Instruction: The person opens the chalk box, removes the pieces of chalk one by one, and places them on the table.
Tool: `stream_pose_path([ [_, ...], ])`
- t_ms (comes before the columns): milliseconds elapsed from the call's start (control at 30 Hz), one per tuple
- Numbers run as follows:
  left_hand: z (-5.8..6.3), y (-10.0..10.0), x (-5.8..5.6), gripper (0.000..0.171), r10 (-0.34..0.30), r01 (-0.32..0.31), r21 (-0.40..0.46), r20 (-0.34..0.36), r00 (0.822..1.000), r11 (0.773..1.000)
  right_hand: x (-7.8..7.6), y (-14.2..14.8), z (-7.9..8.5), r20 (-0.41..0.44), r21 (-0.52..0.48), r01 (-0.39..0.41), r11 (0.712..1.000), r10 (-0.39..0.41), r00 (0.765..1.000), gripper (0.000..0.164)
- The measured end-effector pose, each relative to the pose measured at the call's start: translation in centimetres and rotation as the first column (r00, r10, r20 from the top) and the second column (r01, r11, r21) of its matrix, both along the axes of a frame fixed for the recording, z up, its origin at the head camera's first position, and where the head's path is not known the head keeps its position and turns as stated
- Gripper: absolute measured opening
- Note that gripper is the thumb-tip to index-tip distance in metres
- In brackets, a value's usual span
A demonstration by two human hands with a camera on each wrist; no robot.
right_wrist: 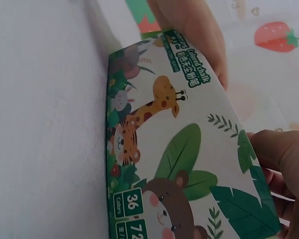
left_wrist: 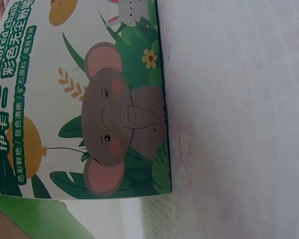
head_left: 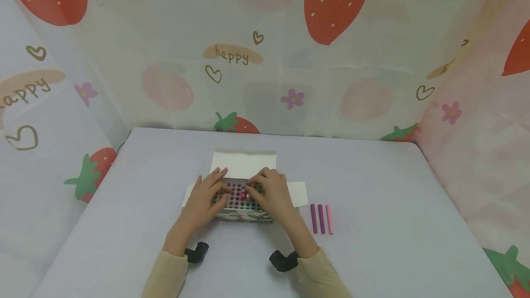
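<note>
An opened box of colored chalk [head_left: 244, 215] stands on the table, packed with upright chalk sticks. Near its middle a pink chalk stick [head_left: 243, 194] rises above the rows. My right hand [head_left: 271, 193] reaches over the box's right half, with thumb and fingertips pinching a pale pink chalk stick [head_left: 248, 197] there. Over the left half lies my left hand [head_left: 204, 199], its fingers spread and loosely bent, with nothing seen in its grasp. In the left wrist view, the printed front of the chalk box [left_wrist: 104, 114] fills much of the frame. Both hands hide some of the rows.
Three chalk sticks, two purple [head_left: 313, 218] and one pink [head_left: 329, 219], lie side by side to the right of the box. The white lid flap [head_left: 244, 163] stands open behind, and a side flap [head_left: 298, 194] sticks out right. Strawberry-print cloth [head_left: 290, 59] hangs behind the table.
</note>
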State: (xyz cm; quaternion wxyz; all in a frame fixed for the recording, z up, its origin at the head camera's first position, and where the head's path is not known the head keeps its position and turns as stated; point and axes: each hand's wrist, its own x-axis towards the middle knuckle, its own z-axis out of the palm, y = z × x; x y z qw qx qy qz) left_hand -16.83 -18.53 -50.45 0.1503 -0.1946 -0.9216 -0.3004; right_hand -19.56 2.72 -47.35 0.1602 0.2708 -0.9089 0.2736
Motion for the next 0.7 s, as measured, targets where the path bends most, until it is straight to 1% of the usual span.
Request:
stream_pose_path([
  [200, 0.0, 0.03, -0.03, 0.007, 0.003, -0.003, 0.0, 0.011, 1.0, 1.0, -0.26, -0.64, -0.29, 0.003, 0.008, 0.018, 1.0, -0.018, 1.0, 0.014],
  [400, -0.13, 0.02, -0.13, 0.007, 0.004, -0.004, -0.001, 0.011, 1.0, 1.0, -0.32, -0.93, -0.38, -0.001, 0.025, 0.043, 0.999, -0.043, 0.999, 0.014],
  [700, -0.24, -0.05, -0.2, 0.007, 0.007, -0.007, -0.006, 0.006, 1.0, 1.0, -0.48, -1.02, -0.41, -0.013, 0.019, 0.031, 0.999, -0.031, 0.999, 0.012],
])
